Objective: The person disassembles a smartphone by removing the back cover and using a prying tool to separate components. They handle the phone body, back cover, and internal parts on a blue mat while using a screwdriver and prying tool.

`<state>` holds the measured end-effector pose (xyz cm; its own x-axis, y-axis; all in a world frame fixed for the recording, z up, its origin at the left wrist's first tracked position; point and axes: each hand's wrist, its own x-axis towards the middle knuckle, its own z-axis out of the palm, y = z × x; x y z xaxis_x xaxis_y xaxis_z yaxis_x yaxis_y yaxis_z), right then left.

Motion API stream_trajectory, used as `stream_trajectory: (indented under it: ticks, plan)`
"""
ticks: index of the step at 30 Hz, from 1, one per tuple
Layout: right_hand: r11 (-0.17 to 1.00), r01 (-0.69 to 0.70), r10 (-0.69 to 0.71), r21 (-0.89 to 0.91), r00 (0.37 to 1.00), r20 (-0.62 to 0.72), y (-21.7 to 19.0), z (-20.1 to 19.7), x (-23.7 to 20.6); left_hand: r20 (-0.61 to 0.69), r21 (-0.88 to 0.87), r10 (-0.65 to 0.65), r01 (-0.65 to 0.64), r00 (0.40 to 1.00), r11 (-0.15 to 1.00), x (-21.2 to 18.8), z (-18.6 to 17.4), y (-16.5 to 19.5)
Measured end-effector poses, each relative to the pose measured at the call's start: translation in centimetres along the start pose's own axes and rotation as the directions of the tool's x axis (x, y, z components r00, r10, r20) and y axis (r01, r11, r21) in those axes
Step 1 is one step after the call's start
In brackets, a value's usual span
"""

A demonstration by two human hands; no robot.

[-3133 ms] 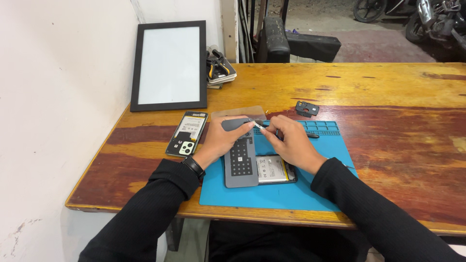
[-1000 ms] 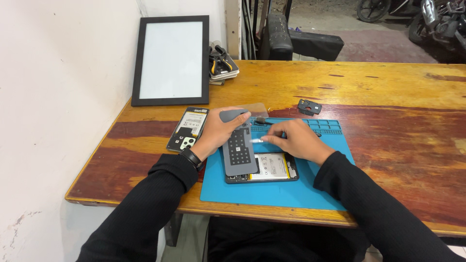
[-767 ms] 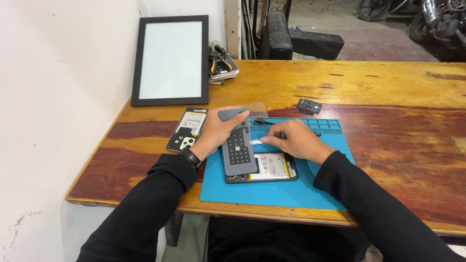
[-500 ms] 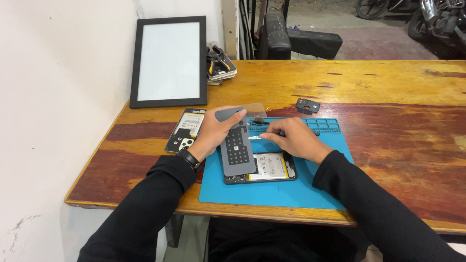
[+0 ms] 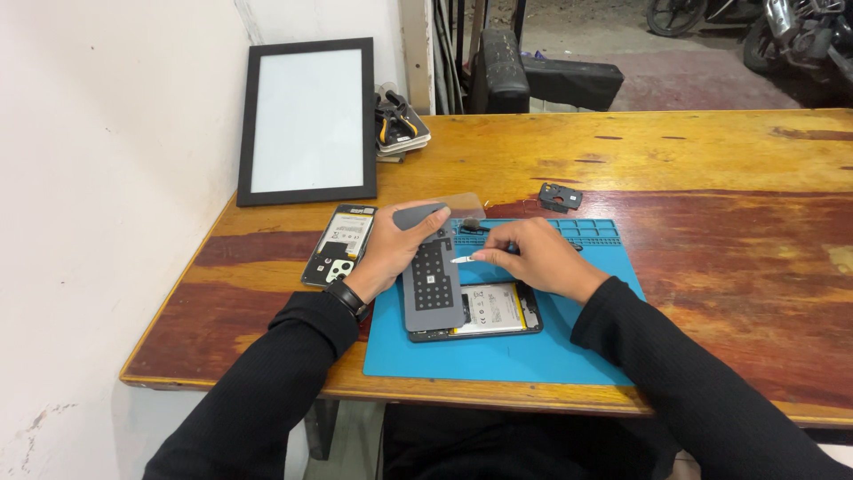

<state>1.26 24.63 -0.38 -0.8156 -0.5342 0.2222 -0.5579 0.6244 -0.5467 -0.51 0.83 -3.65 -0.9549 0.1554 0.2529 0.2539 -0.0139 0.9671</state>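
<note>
My left hand (image 5: 391, 249) grips the top and left side of a grey rectangular plate (image 5: 433, 289) with a grid of dark dots. The plate lies over the left part of an opened phone (image 5: 498, 311), whose white battery shows. The phone rests on a blue work mat (image 5: 533, 356). My right hand (image 5: 542, 258) pinches a thin white-tipped tool (image 5: 464, 259), its tip at the plate's right edge. Both sleeves are black, and a dark band sits on my left wrist.
A phone back cover (image 5: 339, 244) lies left of the mat. A black-framed white panel (image 5: 306, 120) leans at the wall beside a pile of pliers (image 5: 400, 129). A small black part (image 5: 560, 196) and a clear sheet (image 5: 458, 204) lie beyond the mat on the wooden table (image 5: 711, 160).
My left hand has shifted its grip so the thumb wraps the plate's top. My right hand has drawn the tool tip from the mat's top edge down to the plate's right edge.
</note>
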Motion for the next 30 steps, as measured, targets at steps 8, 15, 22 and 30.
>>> stream_trajectory:
  ticks: [8, 15, 22, 30]
  plan:
    - [0.978, 0.189, -0.192, -0.086, 0.981, -0.035, 0.0, -0.2, -0.3, -0.002, 0.089, 0.042, -0.042, 0.999, 0.995, -0.3, 0.2, 0.1]
    - [0.992, 0.121, -0.117, -0.039, 0.988, 0.097, -0.1, -0.6, -0.3, 0.028, 0.175, 0.05, -0.054, 0.998, 0.983, -0.7, 0.5, 0.8]
    - [0.995, 0.095, -0.09, -0.019, 0.983, 0.161, 0.5, -0.4, -0.3, 0.008, 0.189, 0.065, -0.066, 0.998, 0.98, -0.8, 0.7, 1.2]
    - [0.995, 0.101, -0.102, 0.015, 0.972, 0.212, 0.4, -0.1, -0.3, 0.001, 0.198, 0.153, -0.15, 0.988, 0.969, -0.7, 0.8, 0.8]
